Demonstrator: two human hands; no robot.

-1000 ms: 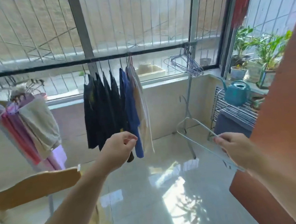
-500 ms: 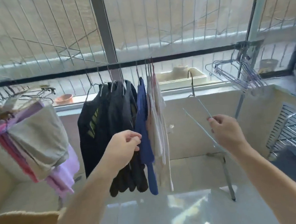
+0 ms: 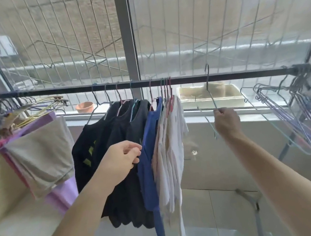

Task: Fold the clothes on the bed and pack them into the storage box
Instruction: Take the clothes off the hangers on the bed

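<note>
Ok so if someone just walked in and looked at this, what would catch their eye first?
Probably the row of clothes on the black rail across the window: black tops, a blue shirt, then white shirts. Next, the two hands: the right hand lifts an empty wire hanger toward the rail, while the left hand is at the dark clothes. A bunch of bare hangers hangs far right.
</note>
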